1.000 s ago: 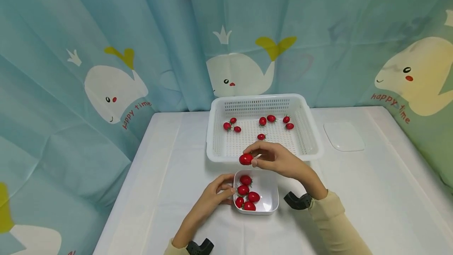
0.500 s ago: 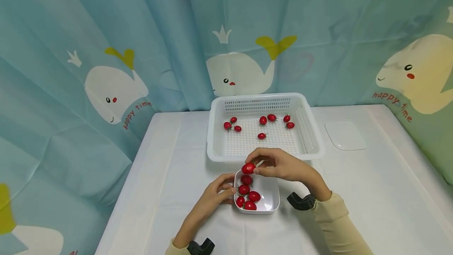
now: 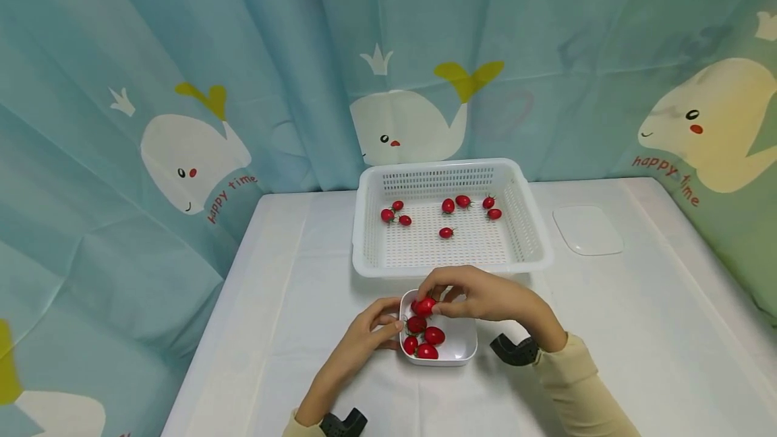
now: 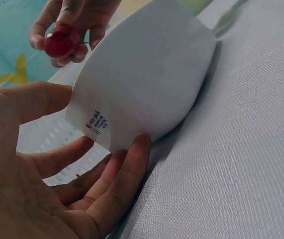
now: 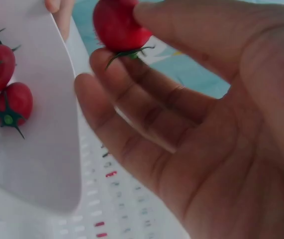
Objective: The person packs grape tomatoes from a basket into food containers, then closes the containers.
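My right hand point(image 3: 488, 294) pinches a red cherry tomato point(image 3: 426, 307) between thumb and fingertips, over the far left part of a small white box point(image 3: 459, 341). In the right wrist view the held cherry tomato point(image 5: 119, 25) has its green calyx toward the palm. Several cherry tomatoes point(image 3: 434, 336) lie along the box's left side; the held one partly covers another. My left hand point(image 3: 369, 329) holds the box's left side, thumb at the rim. In the left wrist view, its fingers point(image 4: 134, 159) touch the box's outer wall point(image 4: 146, 74), which has small dark print.
Behind the box stands a white perforated basket point(image 3: 452, 268) with several loose cherry tomatoes point(image 3: 446, 232) in it. A clear lid point(image 3: 587, 230) lies on the white-covered table to the right. A blue whale-print curtain point(image 3: 291, 86) hangs behind the table.
My right hand has lowered the cherry tomato from in front of the basket's near edge to over the box's far left part. My left hand has stayed at the box.
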A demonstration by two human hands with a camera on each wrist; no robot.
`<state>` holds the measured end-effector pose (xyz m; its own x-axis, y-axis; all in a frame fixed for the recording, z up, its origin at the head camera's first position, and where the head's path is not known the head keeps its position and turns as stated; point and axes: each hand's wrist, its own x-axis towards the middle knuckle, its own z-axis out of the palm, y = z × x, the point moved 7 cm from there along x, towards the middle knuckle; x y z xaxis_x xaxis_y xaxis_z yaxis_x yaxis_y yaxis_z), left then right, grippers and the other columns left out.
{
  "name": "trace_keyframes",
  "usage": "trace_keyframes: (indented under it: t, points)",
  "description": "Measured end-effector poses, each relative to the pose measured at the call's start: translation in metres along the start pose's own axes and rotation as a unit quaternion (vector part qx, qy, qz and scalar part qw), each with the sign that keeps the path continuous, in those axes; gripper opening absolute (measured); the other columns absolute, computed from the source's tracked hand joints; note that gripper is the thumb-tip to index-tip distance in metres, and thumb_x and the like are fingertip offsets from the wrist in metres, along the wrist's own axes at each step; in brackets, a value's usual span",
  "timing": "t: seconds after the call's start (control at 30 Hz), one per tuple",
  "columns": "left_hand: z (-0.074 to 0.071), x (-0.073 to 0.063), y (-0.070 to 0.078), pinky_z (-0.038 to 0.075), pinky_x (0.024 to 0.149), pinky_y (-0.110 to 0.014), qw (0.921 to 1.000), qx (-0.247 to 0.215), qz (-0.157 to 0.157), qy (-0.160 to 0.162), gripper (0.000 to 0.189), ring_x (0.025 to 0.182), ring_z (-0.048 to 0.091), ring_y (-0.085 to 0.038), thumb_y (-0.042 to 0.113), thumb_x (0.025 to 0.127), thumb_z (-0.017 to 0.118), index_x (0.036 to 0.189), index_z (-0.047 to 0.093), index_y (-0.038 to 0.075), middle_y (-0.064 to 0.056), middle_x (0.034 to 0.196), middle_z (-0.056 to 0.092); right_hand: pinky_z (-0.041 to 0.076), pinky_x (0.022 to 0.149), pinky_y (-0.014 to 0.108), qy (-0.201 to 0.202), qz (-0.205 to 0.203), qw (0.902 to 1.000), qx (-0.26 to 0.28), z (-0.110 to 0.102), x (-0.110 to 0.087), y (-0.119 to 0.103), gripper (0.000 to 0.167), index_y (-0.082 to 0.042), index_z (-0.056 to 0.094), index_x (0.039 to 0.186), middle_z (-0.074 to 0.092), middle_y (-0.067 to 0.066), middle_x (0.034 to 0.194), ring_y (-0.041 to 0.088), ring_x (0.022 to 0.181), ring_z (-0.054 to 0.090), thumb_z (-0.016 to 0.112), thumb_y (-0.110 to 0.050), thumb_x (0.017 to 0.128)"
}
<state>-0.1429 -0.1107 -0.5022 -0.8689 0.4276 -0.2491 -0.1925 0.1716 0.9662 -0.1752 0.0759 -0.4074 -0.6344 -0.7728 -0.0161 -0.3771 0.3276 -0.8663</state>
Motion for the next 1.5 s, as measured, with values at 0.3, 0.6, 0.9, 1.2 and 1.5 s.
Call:
trace_keyframes:
  t: [0.3, 0.6, 0.9, 1.2, 1.5]
  points:
    - [-0.001, 0.001, -0.001, 0.064, 0.088, -0.031, 0.9999, -0.007, 0.01, -0.006, 0.054, 0.115, 0.065, -0.023, 0.025, 0.104, 0.064, 0.151, 0.048, 0.004, -0.023, 0.122, 0.067, 0.06, 0.092, 0.026, -0.041, 0.035, 0.998, -0.032, 0.016, 0.005, 0.007, 0.02, -0.022, 0.069, 0.117, 0.071, -0.007, 0.113, 0.006, 0.101, 0.067, 0.07, -0.015, 0.099]
    - [-0.001, 0.001, -0.003, 0.064, 0.087, -0.029, 0.9999, -0.008, 0.007, -0.005, 0.054, 0.112, 0.064, -0.019, 0.026, 0.103, 0.066, 0.151, 0.049, 0.006, -0.024, 0.122, 0.067, 0.059, 0.087, 0.022, -0.056, 0.058, 0.9945, -0.067, 0.025, 0.009, 0.016, 0.019, -0.021, 0.068, 0.11, 0.067, -0.011, 0.101, 0.006, 0.093, 0.064, 0.072, -0.01, 0.096]
    - [0.0, 0.0, 0.0, 0.064, 0.088, -0.031, 1.0, 0.006, 0.007, -0.005, 0.054, 0.115, 0.064, -0.024, 0.025, 0.104, 0.064, 0.151, 0.048, 0.003, -0.025, 0.123, 0.067, 0.057, 0.081, 0.02, -0.058, 0.071, 0.9938, -0.062, 0.033, 0.014, 0.022, 0.015, -0.019, 0.068, 0.104, 0.066, -0.011, 0.094, 0.003, 0.087, 0.061, 0.075, -0.01, 0.094]
    - [0.0, 0.0, 0.001, 0.064, 0.088, -0.031, 1.0, 0.0, 0.007, -0.004, 0.054, 0.118, 0.064, -0.027, 0.022, 0.103, 0.064, 0.151, 0.048, 0.003, -0.024, 0.122, 0.067, 0.054, 0.074, 0.019, -0.06, 0.079, 0.9915, -0.084, 0.036, 0.016, 0.024, 0.015, -0.016, 0.068, 0.1, 0.064, -0.01, 0.089, 0.003, 0.081, 0.057, 0.078, -0.009, 0.092]
    - [0.0, 0.0, 0.001, 0.064, 0.088, -0.03, 1.0, -0.002, 0.006, -0.004, 0.053, 0.117, 0.064, -0.026, 0.022, 0.103, 0.064, 0.151, 0.048, 0.003, -0.025, 0.122, 0.067, 0.051, 0.073, 0.02, -0.048, 0.104, 0.9858, -0.123, 0.037, 0.017, 0.022, 0.017, -0.016, 0.068, 0.093, 0.062, -0.007, 0.086, 0.006, 0.082, 0.053, 0.082, -0.009, 0.088]
